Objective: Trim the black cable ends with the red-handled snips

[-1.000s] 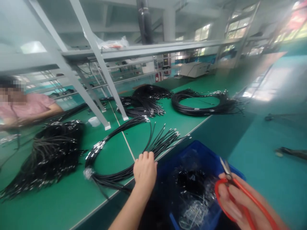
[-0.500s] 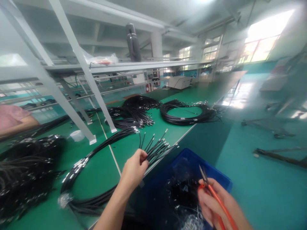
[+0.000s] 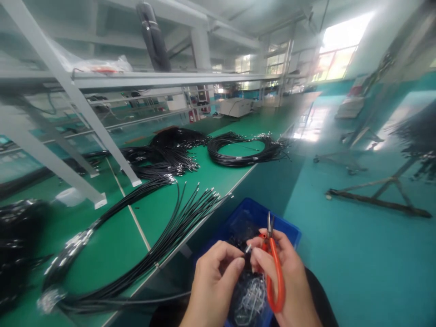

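In front of me, my left hand [image 3: 216, 274] pinches the end of a black cable, whose pale tip [image 3: 248, 249] points up and right. A pair of scissors [image 3: 279, 279] with orange handles rests in my right hand [image 3: 291, 263], blades upward. The thumb and fingertips of that hand are beside the cable tip; whether they touch it I cannot tell. To the left, the bundle of black cables [image 3: 166, 238] lies curved on the green table [image 3: 112, 227], its loose ends fanned toward the edge. Clear wrap [image 3: 50, 299] binds the bundle at lower left.
Below my hands stands a blue bin [image 3: 291, 225] with clear plastic scraps [image 3: 252, 295]. Farther back lie a coiled cable bundle [image 3: 231, 160] and more black cables [image 3: 177, 136]. Pale shelf posts [image 3: 91, 136] rise from the table at left. A wheeled stand [image 3: 378, 200] is on the floor at right.
My left hand has left the fanned bundle and moved right and down over the bin with one cable end. My right hand with the scissors has come left to meet it. The view has shifted right.
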A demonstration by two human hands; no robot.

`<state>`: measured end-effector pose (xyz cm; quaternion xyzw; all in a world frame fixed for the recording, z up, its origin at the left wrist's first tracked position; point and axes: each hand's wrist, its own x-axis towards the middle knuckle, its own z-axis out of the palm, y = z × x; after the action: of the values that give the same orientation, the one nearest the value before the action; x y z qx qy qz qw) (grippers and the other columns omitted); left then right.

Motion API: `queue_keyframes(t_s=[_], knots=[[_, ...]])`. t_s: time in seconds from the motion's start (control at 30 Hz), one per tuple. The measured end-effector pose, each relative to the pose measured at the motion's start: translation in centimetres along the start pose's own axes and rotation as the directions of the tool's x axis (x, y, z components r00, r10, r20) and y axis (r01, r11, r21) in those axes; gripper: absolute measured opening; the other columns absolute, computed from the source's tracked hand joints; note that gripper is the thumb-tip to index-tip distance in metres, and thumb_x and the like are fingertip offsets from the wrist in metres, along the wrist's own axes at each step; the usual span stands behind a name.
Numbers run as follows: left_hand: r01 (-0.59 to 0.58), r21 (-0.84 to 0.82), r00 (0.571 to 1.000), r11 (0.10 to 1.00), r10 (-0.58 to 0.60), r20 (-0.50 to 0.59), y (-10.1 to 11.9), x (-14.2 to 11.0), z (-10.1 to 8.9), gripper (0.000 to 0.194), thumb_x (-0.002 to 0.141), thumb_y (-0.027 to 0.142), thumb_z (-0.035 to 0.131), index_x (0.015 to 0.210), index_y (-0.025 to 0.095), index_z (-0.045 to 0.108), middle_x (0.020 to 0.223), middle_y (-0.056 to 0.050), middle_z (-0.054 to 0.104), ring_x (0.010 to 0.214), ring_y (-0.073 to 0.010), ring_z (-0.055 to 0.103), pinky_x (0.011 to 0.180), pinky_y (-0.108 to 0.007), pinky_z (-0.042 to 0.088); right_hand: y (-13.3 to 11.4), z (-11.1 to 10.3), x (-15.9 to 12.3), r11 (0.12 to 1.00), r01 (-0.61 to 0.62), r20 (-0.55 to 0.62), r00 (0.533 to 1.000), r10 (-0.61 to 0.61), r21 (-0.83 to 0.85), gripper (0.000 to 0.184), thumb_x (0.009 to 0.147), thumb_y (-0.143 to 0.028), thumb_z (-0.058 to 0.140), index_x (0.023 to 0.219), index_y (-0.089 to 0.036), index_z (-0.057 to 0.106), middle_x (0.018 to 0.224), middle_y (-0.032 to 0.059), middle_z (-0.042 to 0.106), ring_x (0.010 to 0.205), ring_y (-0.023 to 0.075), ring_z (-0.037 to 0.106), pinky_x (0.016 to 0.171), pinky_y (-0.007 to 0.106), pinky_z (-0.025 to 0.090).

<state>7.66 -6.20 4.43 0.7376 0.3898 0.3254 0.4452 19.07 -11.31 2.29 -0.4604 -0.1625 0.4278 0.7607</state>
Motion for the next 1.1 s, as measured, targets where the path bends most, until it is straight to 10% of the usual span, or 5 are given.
queue_keyframes(t_s=[0.67, 0.87, 1.1], knots=[[0.181, -0.31, 0.982, 0.934, -0.154, 0.109, -2.2, -0.6, 0.8, 0.014, 0.083, 0.027, 0.055, 0.074, 0.017, 0.055, 0.066, 0.0, 0.06, 0.061, -0.0134, 0.055, 0.059, -0.022, 0.044, 1.1, 0.8, -0.4, 0.921, -0.321, 0.107, 0.946, 0.305, 0.22, 0.011, 0.078, -0.016, 0.06, 0.086, -0.018, 0.053, 0.065, -0.0016, 0.059, 0.055, 0.0104, 0.052, 0.051, 0.021, 0.04], [0.155, -0.233, 0.985, 0.96, -0.168, -0.037, -1.9, -0.4, 1.1, 0.014, 0.081, 0.03, 0.058, 0.076, 0.017, 0.056, 0.061, 0.002, 0.054, 0.051, -0.0121, 0.052, 0.05, -0.022, 0.042, 1.6, 2.1, -0.9, 0.912, -0.327, 0.046, 0.944, 0.327, 0.247, 0.031, 0.066, -0.015, 0.073, 0.089, -0.021, 0.054, 0.062, -0.0057, 0.053, 0.05, 0.0098, 0.048, 0.045, 0.02, 0.036], [0.197, -0.541, 0.98, 0.817, -0.183, 0.081, -1.8, 0.4, -0.2, 0.011, 0.08, 0.02, 0.059, 0.072, 0.013, 0.063, 0.058, 0.0, 0.061, 0.053, -0.0103, 0.053, 0.055, -0.021, 0.045, 1.6, 1.8, -0.5, 0.91, -0.352, 0.153, 0.934, 0.324, 0.221, 0.01, 0.08, -0.015, 0.059, 0.086, -0.019, 0.053, 0.057, -0.0032, 0.057, 0.054, 0.0118, 0.052, 0.053, 0.023, 0.041]])
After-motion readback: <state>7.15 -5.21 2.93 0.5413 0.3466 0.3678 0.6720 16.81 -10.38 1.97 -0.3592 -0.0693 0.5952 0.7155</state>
